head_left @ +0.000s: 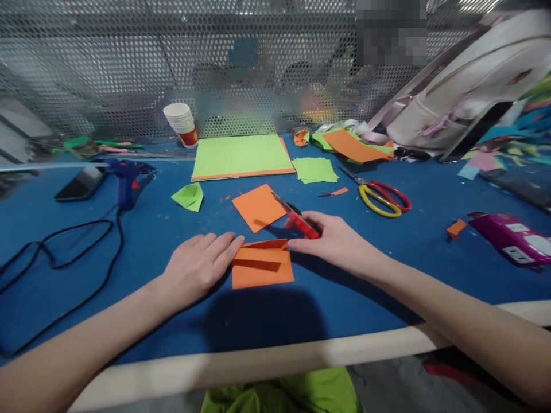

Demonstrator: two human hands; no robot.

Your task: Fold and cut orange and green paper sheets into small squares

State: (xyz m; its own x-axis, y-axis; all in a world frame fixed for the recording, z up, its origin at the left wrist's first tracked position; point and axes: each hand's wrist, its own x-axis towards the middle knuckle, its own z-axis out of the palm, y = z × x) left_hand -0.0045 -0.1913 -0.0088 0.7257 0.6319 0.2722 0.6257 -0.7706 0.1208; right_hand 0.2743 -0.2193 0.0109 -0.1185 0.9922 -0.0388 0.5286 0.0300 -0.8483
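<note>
Two hands at a folded orange sheet on a blue counter.
Nearer the counter's [172,321] front edge than the orange square [259,207], the folded sheet [262,269] lies under the fingertips of the left hand [200,265], which grips nothing; the right hand [323,234] holds a red-handled tool [301,221] and touches the sheet's right end.

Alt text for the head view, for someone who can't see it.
Folded orange paper lies on a blue table, the left hand at its upper left corner and the right hand, holding a red-handled tool, at its upper right. An orange square lies beyond, a glue gun to the left, scissors to the right.
</note>
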